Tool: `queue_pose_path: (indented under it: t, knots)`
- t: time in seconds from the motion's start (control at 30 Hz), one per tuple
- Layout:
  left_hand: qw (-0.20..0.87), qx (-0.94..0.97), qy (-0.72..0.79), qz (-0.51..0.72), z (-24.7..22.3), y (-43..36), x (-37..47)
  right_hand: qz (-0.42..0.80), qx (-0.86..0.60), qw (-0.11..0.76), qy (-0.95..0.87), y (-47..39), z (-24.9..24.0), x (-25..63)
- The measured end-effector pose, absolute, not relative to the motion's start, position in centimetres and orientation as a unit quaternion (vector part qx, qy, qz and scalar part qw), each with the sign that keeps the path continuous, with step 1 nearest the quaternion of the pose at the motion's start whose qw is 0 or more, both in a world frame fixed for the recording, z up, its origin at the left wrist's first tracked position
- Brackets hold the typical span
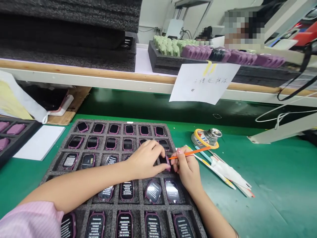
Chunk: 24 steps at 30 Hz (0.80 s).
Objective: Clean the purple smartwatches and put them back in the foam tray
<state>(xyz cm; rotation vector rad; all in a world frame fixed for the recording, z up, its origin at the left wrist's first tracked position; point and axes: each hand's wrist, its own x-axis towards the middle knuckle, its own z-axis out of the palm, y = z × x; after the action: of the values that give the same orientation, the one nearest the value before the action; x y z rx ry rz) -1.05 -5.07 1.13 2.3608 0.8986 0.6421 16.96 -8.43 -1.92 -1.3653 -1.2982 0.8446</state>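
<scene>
A grey foam tray (112, 206) holds purple watches in rows of compartments, some with lit text screens, others dark. At the right end of the third row, my left hand (146, 160) grips a purple watch (168, 163) between thumb and fingers, tilted on its side. Beside it, my right hand (187, 165) holds a thin orange stick (195, 151), its tip touching or very near the watch's edge. My left forearm crosses over the tray and hides parts of several watches.
Right of the tray lie a metal-topped bottle (206, 138), a white-and-yellow pen (218, 175) and a crumpled white wrapper (229, 172). White paper (39, 142) and another tray (18, 145) are left. A shelf (111, 78) spans the back.
</scene>
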Motion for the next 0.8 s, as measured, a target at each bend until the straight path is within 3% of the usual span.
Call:
queue_pose_path:
  t: [0.2, 0.47, 0.8]
  knots:
    - [0.141, 0.938, 0.299, 0.107, 2.6, -6.4, -4.0, 0.353, -0.559, 0.527, -0.534, -8.3, -1.2, 17.6]
    - [0.219, 0.888, 0.326, 0.24, 0.5, -7.3, -6.9, 0.441, -0.496, 0.51, -0.546, -8.0, 0.8, 14.0]
    - [0.141, 0.917, 0.294, 0.229, 0.0, -7.6, -6.8, 0.469, -0.484, 0.468, -0.572, -7.8, -1.3, 13.3]
